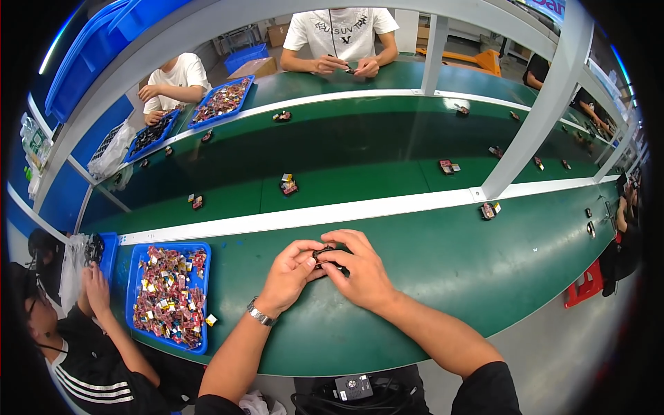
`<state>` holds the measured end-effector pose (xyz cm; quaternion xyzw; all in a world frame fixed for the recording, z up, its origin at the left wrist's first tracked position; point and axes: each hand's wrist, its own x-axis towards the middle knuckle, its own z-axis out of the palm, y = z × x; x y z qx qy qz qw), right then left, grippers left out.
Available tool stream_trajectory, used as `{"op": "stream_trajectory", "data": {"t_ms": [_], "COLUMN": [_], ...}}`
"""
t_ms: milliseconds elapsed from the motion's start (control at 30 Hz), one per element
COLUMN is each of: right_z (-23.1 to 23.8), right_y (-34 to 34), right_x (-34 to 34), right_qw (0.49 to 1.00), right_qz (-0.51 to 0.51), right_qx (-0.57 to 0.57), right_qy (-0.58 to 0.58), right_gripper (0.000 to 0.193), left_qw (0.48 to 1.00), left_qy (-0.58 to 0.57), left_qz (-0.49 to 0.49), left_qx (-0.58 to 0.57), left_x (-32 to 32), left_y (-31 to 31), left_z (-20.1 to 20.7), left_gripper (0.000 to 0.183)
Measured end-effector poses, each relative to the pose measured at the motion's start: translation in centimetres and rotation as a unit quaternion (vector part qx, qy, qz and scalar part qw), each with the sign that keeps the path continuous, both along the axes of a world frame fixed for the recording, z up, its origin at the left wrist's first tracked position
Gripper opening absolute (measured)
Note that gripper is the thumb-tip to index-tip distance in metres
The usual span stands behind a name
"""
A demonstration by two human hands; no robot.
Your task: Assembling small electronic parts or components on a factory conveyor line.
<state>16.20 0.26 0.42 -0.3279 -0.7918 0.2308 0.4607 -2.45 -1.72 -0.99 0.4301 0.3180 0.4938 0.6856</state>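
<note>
Both my hands meet over the green worktable, close around a small black plastic part (332, 259). My left hand (288, 271) pinches its left side between thumb and fingers; a metal watch is on that wrist. My right hand (358, 268) curls over it from the right, its thumb and fingertips pressed against the part. Much of the piece is hidden by my fingers. To the left of my hands, a blue tray (207, 290) is heaped with small red, white and yellow component pieces (166, 297).
A white rail (311, 216) divides my worktable (429, 277) from a green conveyor (360, 152) carrying several small assemblies. One assembly (489, 210) sits right of my hands. A grey post (532, 117) rises ahead right. A person (90, 346) works at my left; others sit across.
</note>
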Motion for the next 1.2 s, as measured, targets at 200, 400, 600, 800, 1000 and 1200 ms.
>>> {"op": "stream_trajectory", "data": {"t_ms": [200,400,600,800,1000,1200], "right_z": [-0.4,0.1,0.7,0.4,1.2,0.9], "right_y": [0.1,0.0,0.6,0.8,0.7,0.8], "right_x": [-0.1,-0.2,-0.2,0.0,-0.1,-0.1], "right_qw": [0.999,0.998,0.999,0.995,0.995,0.989], "right_qz": [0.021,0.035,-0.02,-0.033,-0.024,-0.045], "right_qx": [-0.038,-0.05,0.047,0.092,0.093,0.13], "right_qy": [0.024,0.012,0.018,-0.02,-0.034,-0.061], "right_gripper": [0.021,0.021,0.021,0.022,0.022,0.022], "left_qw": [1.0,0.999,0.999,0.999,0.998,0.999], "left_qy": [-0.003,0.009,0.012,0.016,0.025,0.036], "left_qz": [-0.005,0.03,0.032,0.03,0.035,0.027], "left_qx": [0.001,-0.013,-0.024,-0.028,-0.038,-0.028], "left_x": [-0.1,0.0,0.4,0.5,0.5,0.6], "left_y": [-0.1,-0.5,-0.2,-0.3,-0.3,-0.3], "left_z": [0.1,0.2,0.5,0.9,1.0,0.8], "left_gripper": [0.026,0.027,0.029,0.03,0.03,0.029]}}
